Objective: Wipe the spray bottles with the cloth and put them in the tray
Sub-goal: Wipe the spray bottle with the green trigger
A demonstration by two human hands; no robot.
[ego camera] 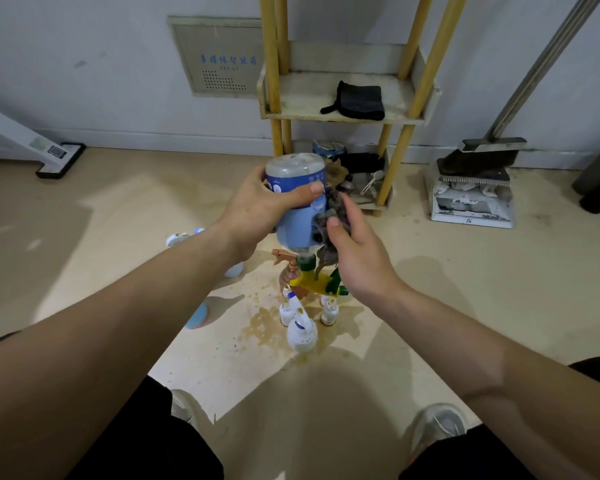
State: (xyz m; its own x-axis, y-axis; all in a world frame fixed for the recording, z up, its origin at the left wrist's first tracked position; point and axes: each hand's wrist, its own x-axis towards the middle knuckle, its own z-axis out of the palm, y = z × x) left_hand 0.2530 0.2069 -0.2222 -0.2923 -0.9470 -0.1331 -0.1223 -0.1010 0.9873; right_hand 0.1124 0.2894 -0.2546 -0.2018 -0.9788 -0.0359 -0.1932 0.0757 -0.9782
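From the head camera, the left hand (253,209) grips a blue spray bottle (295,226) near its base, with fingers and thumb wrapped round it. The bottle is held upside down in the air above the floor, its base up and its yellow and green spray head (317,284) pointing down. The right hand (361,261) holds a bunched grey cloth (336,206) with curled fingers and presses it against the bottle's right side, with a strand hanging down past the neck.

Below the held bottle, a brown spray bottle (290,271) and some small white bottles (302,336) stand close together on the floor (465,289), among brownish stains. More white and blue bottles (179,239) lie partly hidden behind the left forearm.

Against the wall stands a rack (340,114) with yellow posts, and a folded black cloth (359,100) lies on its shelf. To the right, a dustpan (471,206) rests on the floor with a brush in it.
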